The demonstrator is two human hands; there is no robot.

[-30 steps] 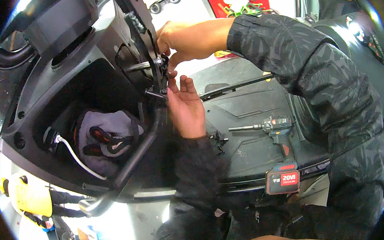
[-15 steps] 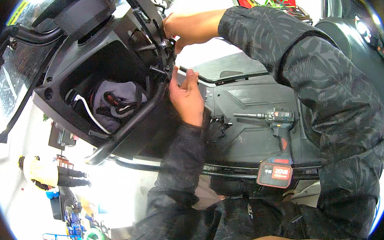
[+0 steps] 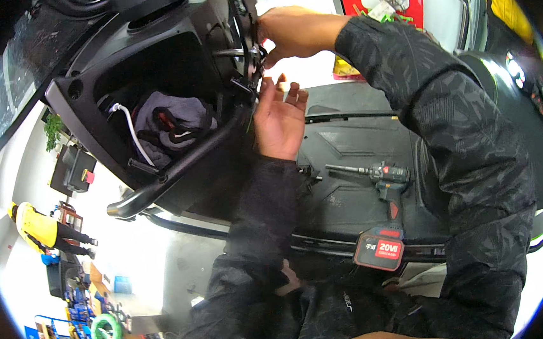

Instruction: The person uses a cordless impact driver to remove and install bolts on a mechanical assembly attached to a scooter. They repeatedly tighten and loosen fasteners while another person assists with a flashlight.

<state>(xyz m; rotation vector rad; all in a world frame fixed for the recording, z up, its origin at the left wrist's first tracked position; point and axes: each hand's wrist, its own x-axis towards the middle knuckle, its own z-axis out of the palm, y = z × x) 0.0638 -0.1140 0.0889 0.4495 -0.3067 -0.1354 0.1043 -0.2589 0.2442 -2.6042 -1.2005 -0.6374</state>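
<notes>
Blk plastic makes up the upright panel (image 3: 245, 18), at whose right edge, in the head view, both hands are placed. The right hand (image 3: 294, 34) is brought in from the right, its fingers bent in against the panel edge; fingertips are mostly hidden there, so whether anything is gripped can't be told. The left hand (image 3: 281, 124) is held just below, palm exposed, fingers loosely spread & half curled, tips near the panel's lower end; nothing is seen in the palm. A silver rod (image 3: 229, 53) is seen on the panel's left side, near the right hand.

L of the panel, an open compt. (image 3: 155, 64) is seen w/ a grey cloth item (image 3: 155, 108) and a white cable (image 3: 133, 132) inside. Its near edge is crossed by a blk grab bar (image 3: 190, 151).

A cordless power tool (image 3: 390, 179) is laid on the blk floor panel (image 3: 333, 139), R of centre, nose pointed L; its batt. is set over the near edge. Small dark parts (image 3: 310, 174) are left nr the floor panel's L edge, beside the nose, partly hidden by the left sleeve.

In the bkgd a person in yellow (image 3: 37, 226) is seen far L.
</notes>
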